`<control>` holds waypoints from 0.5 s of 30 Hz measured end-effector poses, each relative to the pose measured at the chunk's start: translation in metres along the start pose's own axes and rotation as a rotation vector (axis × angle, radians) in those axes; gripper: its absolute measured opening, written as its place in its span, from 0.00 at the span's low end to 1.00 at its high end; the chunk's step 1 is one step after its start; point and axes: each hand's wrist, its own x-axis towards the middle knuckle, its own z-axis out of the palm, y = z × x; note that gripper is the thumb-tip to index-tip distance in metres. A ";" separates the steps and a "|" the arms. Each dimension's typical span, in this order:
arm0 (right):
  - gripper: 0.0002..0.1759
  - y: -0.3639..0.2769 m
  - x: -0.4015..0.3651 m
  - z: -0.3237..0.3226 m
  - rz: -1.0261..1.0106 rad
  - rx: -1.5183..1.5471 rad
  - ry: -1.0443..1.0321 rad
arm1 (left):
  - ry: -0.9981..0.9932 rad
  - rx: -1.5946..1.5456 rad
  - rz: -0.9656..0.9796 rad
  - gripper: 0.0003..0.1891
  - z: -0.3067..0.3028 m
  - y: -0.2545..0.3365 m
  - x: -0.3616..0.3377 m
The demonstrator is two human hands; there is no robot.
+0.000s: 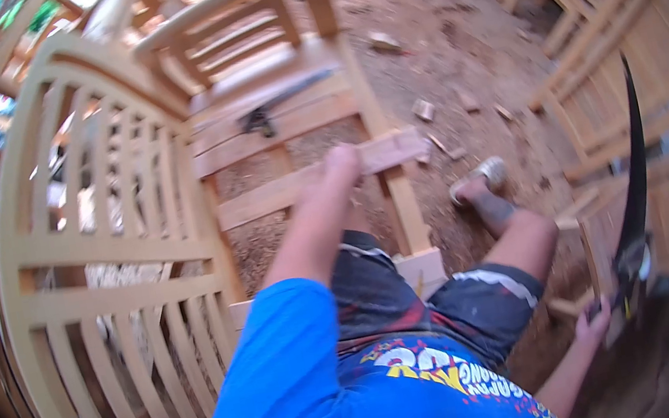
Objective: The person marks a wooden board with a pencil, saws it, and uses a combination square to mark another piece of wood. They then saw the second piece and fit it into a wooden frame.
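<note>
My left hand [344, 161] is at a pale wooden slat [278, 194] that lies across the bench frame; its fingers are blurred and cannot be made out. Out to the right, my right hand [594, 323] is closed on the dark handle of a handsaw [638, 196], whose long dark blade points up. A second tool with a dark handle and a long blade [292, 94] lies on the seat boards [317, 112], beyond my left hand.
A slatted wooden panel [113, 270] stands along the left side, and a slatted backrest [231, 30] rises at the far end. Wood offcuts [424, 110] litter the dirt floor [446, 28]. More wooden furniture [637, 48] stands at the right.
</note>
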 end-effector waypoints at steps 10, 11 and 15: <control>0.12 -0.050 -0.118 0.235 -0.380 -0.198 -0.464 | 0.107 -0.096 -0.095 0.30 -0.033 -0.001 -0.046; 0.13 -0.040 -0.132 0.250 -0.424 -0.201 -0.504 | 0.135 -0.120 -0.101 0.30 -0.029 0.000 -0.046; 0.18 0.004 -0.166 0.275 -0.523 -0.242 -0.596 | 0.149 -0.160 -0.083 0.32 -0.037 0.013 -0.058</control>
